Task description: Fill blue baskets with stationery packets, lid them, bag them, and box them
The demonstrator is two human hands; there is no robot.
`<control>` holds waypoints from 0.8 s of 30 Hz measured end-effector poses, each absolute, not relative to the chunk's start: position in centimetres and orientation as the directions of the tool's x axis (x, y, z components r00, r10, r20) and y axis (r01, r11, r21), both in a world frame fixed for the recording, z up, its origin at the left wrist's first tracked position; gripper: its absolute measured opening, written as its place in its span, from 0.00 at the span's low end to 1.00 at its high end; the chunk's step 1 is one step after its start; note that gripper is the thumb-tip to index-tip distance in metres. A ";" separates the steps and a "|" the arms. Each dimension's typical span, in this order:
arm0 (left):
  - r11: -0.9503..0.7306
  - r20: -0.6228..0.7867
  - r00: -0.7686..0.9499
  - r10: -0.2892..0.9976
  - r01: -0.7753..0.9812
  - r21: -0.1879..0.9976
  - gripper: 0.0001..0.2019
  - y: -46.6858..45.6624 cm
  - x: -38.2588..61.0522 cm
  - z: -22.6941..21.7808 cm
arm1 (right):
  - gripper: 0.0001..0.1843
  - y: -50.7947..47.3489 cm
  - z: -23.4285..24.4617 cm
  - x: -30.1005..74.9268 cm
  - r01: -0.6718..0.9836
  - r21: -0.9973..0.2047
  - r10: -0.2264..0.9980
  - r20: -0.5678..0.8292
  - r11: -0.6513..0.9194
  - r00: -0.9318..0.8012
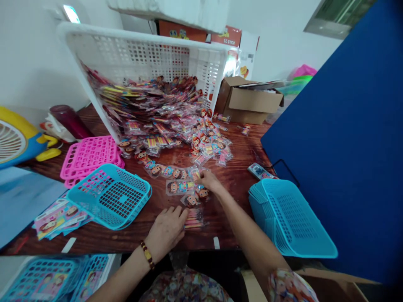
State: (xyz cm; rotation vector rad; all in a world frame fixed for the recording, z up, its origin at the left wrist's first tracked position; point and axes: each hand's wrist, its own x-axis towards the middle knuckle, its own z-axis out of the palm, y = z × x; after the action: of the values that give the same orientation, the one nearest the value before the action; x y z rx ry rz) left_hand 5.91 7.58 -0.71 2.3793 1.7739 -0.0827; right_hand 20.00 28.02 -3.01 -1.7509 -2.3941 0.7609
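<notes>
The left hand (169, 230) lay at the lower center of the frame, fingers slightly spread and bent, their tips at the left edge of a small pile of clear packets (194, 219) on the table (220, 218). The right hand (208, 181), near the middle of the frame, had its fingers drawn together at the right end of the packaged figures (179, 187); whether they were clamped on one could not be told. At the upper center, a white basket (141, 40) lay tipped on its side, wrapped packets spilling from its mouth. A blue basket (110, 197) sat left of center, overlapping pink baskets (91, 157), and nested blue baskets (292, 218) leaned at the lower right.
</notes>
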 end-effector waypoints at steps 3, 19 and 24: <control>-0.277 -0.148 0.295 0.944 0.952 0.126 0.25 7.6 5.9 -0.7 | 0.10 31.1 -1.5 23.0 0.858 -0.446 0.909 -0.194 0.254 -0.369; -0.288 -0.142 0.309 0.940 0.945 0.154 0.25 7.7 5.6 -0.5 | 0.22 34.9 -0.5 22.8 0.990 -0.082 0.916 -0.378 0.112 -0.135; -0.278 -0.146 0.302 0.942 0.947 0.163 0.24 7.7 5.6 -0.6 | 0.20 32.8 1.7 25.3 0.974 -0.085 0.917 -0.330 0.209 -0.225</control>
State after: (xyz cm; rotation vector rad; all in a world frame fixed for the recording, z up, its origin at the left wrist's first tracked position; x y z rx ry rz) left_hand 5.65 7.69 -0.56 2.3502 1.7365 -0.0300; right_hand 25.30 32.79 1.70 -2.0668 -2.5954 0.4663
